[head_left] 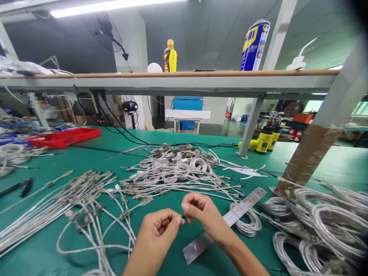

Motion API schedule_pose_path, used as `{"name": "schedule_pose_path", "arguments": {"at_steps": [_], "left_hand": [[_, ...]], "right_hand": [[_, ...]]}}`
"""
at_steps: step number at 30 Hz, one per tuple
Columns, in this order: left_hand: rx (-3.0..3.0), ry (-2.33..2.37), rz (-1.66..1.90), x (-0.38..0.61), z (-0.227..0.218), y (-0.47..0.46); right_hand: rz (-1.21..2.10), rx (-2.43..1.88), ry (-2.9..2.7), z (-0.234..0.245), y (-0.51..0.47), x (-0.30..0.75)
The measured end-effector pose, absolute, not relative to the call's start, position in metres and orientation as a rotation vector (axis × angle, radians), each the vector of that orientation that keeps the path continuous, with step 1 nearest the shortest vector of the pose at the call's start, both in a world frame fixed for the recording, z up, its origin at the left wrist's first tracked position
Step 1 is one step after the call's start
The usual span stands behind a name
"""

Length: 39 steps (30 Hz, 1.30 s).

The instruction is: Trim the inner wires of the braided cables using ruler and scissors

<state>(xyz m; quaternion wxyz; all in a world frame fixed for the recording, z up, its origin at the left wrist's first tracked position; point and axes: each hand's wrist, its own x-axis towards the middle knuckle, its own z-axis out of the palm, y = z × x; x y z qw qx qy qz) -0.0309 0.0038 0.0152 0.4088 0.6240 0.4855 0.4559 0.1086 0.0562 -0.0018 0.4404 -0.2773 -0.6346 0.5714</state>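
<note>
My left hand (159, 237) is closed in a pinch, thumb against the fingertips. Close against it, my right hand (204, 215) pinches too, and the fingertips of both nearly meet. A small dark bit shows between them, too small to name. Beneath my right wrist a steel ruler (198, 248) lies slantwise on the green table. Its far end rests over a coiled clear-jacketed cable (248, 226). Beyond my hands sits a heap of similar coiled cables (178, 165). Left of my left hand, loose cables with clear connectors (89, 218) spread across the table.
More coils (324, 218) pile up at right, by a taped post (307, 157). White strips (247, 171) lie behind the ruler. A red tray (69, 138) and black-handled tool (17, 188) are at left. Yellow-black torches (263, 141) stand below the overhead shelf (184, 82). A person is far left.
</note>
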Motion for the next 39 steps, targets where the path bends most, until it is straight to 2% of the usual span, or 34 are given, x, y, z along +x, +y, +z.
{"name": "schedule_pose_path", "arguments": {"at_steps": [2,6,7,18,22,27,29,39], "left_hand": [[1.55,1.229,1.144,-0.031,0.014,0.006],[1.506,1.207,1.102,-0.032,0.01,0.011],[1.499,1.198,1.096,-0.033,0.009,0.012],[1.429,1.157,1.114,-0.037,0.011,0.016],[1.43,1.176,1.146,-0.04,0.011,0.018],[1.428,1.198,1.19,-0.046,0.014,0.019],[1.418,1.208,1.195,-0.047,0.015,0.02],[1.446,1.191,1.17,-0.047,0.015,0.02]], "right_hand": [[1.173,-0.883,-1.669,-0.011,0.063,0.114],[0.378,-1.376,-2.17,-0.036,0.074,0.128],[0.294,-1.412,-2.229,-0.041,0.075,0.13],[0.084,-1.517,-2.214,-0.037,0.075,0.126],[0.251,-1.429,-2.037,-0.034,0.069,0.123],[0.99,-0.981,-1.88,-0.03,0.058,0.112],[1.173,-0.879,-1.827,-0.027,0.053,0.109],[1.38,-0.811,-1.788,-0.021,0.046,0.101]]}}
